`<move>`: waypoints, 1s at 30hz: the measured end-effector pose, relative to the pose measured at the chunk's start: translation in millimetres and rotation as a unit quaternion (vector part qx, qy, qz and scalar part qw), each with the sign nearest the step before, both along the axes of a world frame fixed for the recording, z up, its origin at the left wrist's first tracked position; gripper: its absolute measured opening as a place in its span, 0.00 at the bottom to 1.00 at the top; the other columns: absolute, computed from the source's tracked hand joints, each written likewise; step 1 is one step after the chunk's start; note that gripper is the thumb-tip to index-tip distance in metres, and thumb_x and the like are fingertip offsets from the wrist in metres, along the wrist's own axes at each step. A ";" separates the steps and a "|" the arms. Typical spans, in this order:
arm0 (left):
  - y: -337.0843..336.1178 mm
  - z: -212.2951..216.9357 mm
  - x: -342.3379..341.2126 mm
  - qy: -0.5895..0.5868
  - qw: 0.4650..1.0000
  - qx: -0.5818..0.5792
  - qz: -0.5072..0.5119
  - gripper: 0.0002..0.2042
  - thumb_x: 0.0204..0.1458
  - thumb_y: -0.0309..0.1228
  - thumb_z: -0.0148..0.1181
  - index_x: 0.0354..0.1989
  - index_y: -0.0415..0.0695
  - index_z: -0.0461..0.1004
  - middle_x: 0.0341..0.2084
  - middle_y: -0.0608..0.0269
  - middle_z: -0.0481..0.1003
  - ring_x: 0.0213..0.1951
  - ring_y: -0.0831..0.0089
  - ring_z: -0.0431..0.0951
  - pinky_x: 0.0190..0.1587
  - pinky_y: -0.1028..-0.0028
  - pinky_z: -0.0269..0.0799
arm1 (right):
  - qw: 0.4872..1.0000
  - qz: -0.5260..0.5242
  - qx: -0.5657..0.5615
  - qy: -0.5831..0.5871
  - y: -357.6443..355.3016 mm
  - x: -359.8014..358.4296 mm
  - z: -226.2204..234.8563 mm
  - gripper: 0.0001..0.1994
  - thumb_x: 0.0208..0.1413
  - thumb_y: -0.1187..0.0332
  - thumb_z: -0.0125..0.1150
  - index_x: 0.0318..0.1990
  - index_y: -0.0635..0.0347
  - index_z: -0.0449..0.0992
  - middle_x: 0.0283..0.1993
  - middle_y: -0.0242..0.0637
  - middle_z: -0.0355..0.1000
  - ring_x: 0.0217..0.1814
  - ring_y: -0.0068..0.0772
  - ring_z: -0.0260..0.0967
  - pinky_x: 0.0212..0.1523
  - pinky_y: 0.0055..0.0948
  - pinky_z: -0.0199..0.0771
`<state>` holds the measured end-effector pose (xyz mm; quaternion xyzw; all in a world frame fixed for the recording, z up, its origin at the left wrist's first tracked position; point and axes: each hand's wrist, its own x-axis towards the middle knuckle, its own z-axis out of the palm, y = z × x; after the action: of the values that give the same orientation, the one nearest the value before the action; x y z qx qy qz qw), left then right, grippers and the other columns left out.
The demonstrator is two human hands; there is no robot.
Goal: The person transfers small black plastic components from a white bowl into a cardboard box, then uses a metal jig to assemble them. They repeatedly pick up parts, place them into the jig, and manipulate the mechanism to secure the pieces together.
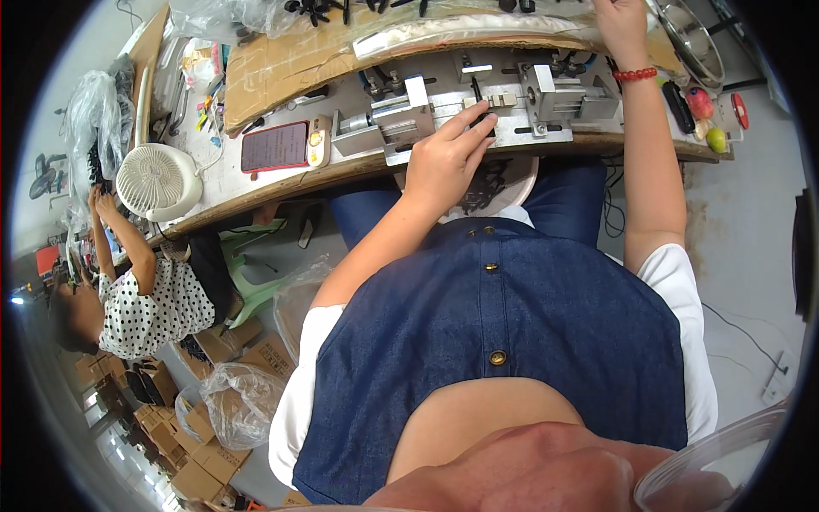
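My left hand (449, 158) rests at the middle of a metal clamping jig on the bench edge. Its fingers are bent together over a small black part (485, 125) in the jig's centre, mostly hidden under the fingertips. On either side stand the jig's left metal block (408, 111) and its right metal block (559, 96). My right hand (623, 30), with a red bead bracelet (634, 75) at the wrist, reaches to the far side of the bench beside a long white padded strip (478, 32). The upper picture edge cuts off its fingertips, so what they hold does not show.
Left of the jig lie a red-framed phone (275, 147) and a white fan (159, 182). Cardboard (290, 72) with black parts spans the back. A metal bowl (693, 43) stands far right. Below the jig is a pale tub (490, 189). A co-worker (158, 303) sits left.
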<state>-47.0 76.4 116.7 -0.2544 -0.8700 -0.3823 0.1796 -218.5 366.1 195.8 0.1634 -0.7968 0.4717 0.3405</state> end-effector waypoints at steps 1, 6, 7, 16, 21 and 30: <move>-0.5 0.5 0.6 -0.002 1.000 0.000 0.000 0.13 0.56 0.31 0.67 0.50 0.50 0.83 0.54 0.65 0.81 0.42 0.63 0.86 0.41 0.67 0.83 | 0.996 -0.022 -0.038 -0.074 -5.1 6.4 5.8 0.08 0.66 0.66 0.62 0.42 0.64 0.79 0.33 0.28 0.72 0.34 0.17 0.68 0.37 0.23 0.68; -0.8 2.8 1.3 -0.003 1.000 0.002 0.003 0.14 0.57 0.30 0.66 0.52 0.49 0.82 0.54 0.66 0.80 0.43 0.62 0.85 0.42 0.66 0.84 | 0.998 -0.006 -0.017 -0.065 -18.0 25.7 20.1 0.09 0.67 0.66 0.61 0.44 0.63 0.80 0.34 0.27 0.75 0.34 0.16 0.69 0.36 0.21 0.70; -1.3 2.6 1.6 0.001 1.000 -0.001 0.005 0.15 0.57 0.30 0.66 0.53 0.49 0.81 0.55 0.66 0.80 0.43 0.62 0.85 0.42 0.67 0.84 | 0.996 0.004 -0.026 -0.088 -22.5 36.1 22.8 0.09 0.68 0.66 0.61 0.45 0.63 0.80 0.35 0.27 0.76 0.34 0.15 0.69 0.36 0.21 0.70; -9.5 33.4 -8.6 -0.048 0.998 0.040 -0.005 0.15 0.55 0.29 0.68 0.52 0.51 0.82 0.49 0.61 0.81 0.35 0.64 0.85 0.37 0.68 0.81 | 0.992 0.093 0.036 -0.080 -67.5 150.8 -8.2 0.08 0.64 0.72 0.63 0.48 0.60 0.79 0.47 0.37 0.80 0.42 0.28 0.77 0.40 0.25 0.75; -10.3 84.0 -91.4 0.209 0.972 -0.022 0.101 0.08 0.54 0.25 0.70 0.42 0.45 0.85 0.31 0.66 0.78 0.22 0.79 0.74 0.26 0.76 0.70 | 0.957 0.120 0.264 -0.028 -94.1 180.3 -33.9 0.12 0.54 0.74 0.68 0.46 0.60 0.78 0.54 0.37 0.74 0.51 0.43 0.69 0.51 0.34 0.75; 2.6 114.1 -152.7 0.041 0.965 -0.206 0.159 0.16 0.52 0.44 0.69 0.34 0.41 0.83 0.37 0.50 0.78 0.42 0.51 0.81 0.46 0.56 0.76 | 0.921 0.071 0.384 0.018 -109.0 169.1 -60.0 0.10 0.53 0.72 0.60 0.44 0.56 0.78 0.56 0.33 0.74 0.53 0.40 0.69 0.52 0.36 0.78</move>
<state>-199.8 79.0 230.8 -0.1603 -0.9511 -0.1502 0.2173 -49.4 257.1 135.8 0.3461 -0.8967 0.1497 0.2320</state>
